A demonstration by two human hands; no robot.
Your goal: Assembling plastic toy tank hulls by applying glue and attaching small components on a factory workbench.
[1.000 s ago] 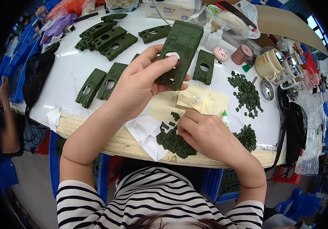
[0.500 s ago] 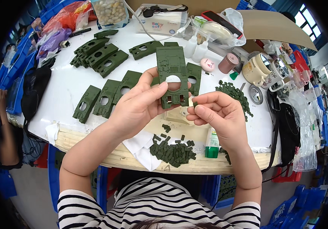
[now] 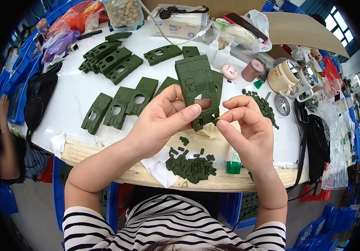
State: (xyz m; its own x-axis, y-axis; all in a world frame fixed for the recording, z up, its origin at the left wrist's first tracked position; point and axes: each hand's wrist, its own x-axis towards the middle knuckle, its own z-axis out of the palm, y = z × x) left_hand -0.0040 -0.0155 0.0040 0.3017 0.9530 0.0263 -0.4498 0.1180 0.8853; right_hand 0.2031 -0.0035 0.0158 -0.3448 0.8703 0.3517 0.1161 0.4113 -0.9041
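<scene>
Above the table, my left hand (image 3: 161, 119) is closed on a dark green plastic model tank hull (image 3: 194, 77) with a round hole and small square openings at its near end. The hull is tilted, that near end toward the right. My right hand (image 3: 253, 131) pinches a tiny green plastic part (image 3: 216, 122) at the hull's near right corner; fingertips partly hide it, and I cannot tell whether it is seated. Below the hands lies a pile of small green parts (image 3: 191, 168). Similar hulls (image 3: 118, 108) rest to the left.
A second heap of small parts (image 3: 264, 108) lies right of my right hand. A green-based bottle (image 3: 233, 163) is at the front edge beside a white cloth (image 3: 159, 169). Farther back are white squeeze bottles (image 3: 221, 56), a pink cylinder (image 3: 252, 70), mugs (image 3: 282, 77) and a tissue box (image 3: 178, 27).
The hull has tilted, its near end swinging slightly right and down. My right hand has brought the tiny part from beside the hull to its corner.
</scene>
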